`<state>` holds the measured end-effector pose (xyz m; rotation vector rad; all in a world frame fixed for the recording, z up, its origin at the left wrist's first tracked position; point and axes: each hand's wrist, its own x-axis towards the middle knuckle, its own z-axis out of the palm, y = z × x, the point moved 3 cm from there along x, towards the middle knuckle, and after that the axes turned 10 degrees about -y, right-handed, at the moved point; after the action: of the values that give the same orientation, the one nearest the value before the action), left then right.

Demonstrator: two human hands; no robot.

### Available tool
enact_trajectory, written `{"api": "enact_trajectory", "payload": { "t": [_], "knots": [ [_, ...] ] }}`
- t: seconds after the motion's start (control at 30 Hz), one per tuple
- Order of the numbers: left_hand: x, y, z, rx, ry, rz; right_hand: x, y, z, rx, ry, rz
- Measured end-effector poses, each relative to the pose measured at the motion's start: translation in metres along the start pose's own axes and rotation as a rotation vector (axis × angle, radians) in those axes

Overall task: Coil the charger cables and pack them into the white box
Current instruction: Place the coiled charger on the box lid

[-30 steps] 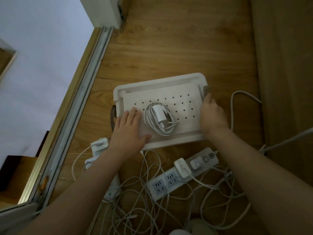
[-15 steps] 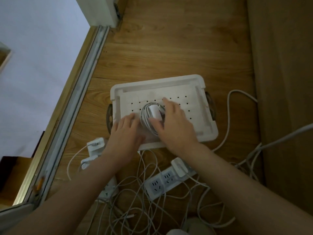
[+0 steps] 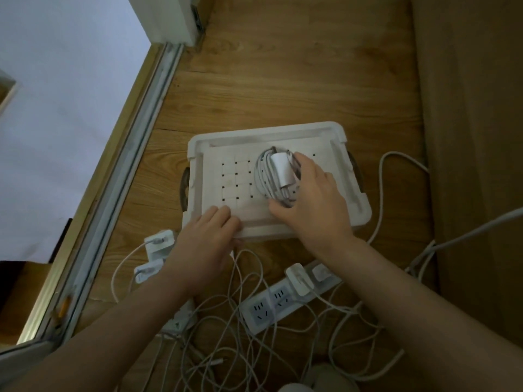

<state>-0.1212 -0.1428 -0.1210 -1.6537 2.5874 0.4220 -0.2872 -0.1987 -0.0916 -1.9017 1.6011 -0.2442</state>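
Note:
The white box [image 3: 334, 131] lies on the wooden floor, its perforated bottom showing. A coiled white charger cable with its plug block [image 3: 278, 172] sits in the box's right half. My right hand [image 3: 311, 199] grips this coil from the right, thumb under it and fingers over its far side. My left hand [image 3: 203, 244] rests on the box's near left rim, fingers together and flat. Loose tangled white cables [image 3: 254, 335] lie on the floor in front of the box.
A white power strip [image 3: 271, 304] with chargers plugged in lies near my right forearm. Two more white chargers [image 3: 157, 241] sit left of my left hand. A metal door track [image 3: 119, 154] runs along the left. A thick cable [image 3: 382, 193] loops right of the box.
My right hand left the box's right edge, took hold of the coiled charger and shifted it toward the box's right half. My left hand slid back to the near rim.

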Motion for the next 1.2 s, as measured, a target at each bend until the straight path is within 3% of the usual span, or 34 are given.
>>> {"api": "enact_trajectory", "payload": {
  "t": [0.23,0.43,0.77,0.9,1.0,1.1,1.2],
  "knots": [
    [0.018,0.0,-0.041,0.043,0.211,-0.044,-0.002,-0.022,-0.03,0.189,0.276,-0.15],
    [0.038,-0.031,-0.065,0.034,0.391,-0.251,-0.002,-0.028,-0.042,0.317,0.459,-0.275],
    [-0.019,-0.112,-0.02,-0.058,0.256,-0.632,0.025,-0.011,0.052,0.162,-0.055,-0.003],
    [-0.03,-0.129,-0.002,-0.103,0.174,-0.778,0.047,-0.017,0.079,0.185,-0.173,0.1],
    [-0.027,-0.137,0.011,-0.149,0.106,-0.807,0.06,-0.028,0.091,0.171,-0.164,0.15],
    [-0.019,-0.142,0.021,-0.208,0.034,-0.828,0.058,-0.051,0.103,0.108,-0.193,0.104],
    [-0.01,-0.147,0.027,-0.332,-0.046,-0.842,0.044,-0.072,0.118,0.083,-0.36,-0.054]
  ]
}}
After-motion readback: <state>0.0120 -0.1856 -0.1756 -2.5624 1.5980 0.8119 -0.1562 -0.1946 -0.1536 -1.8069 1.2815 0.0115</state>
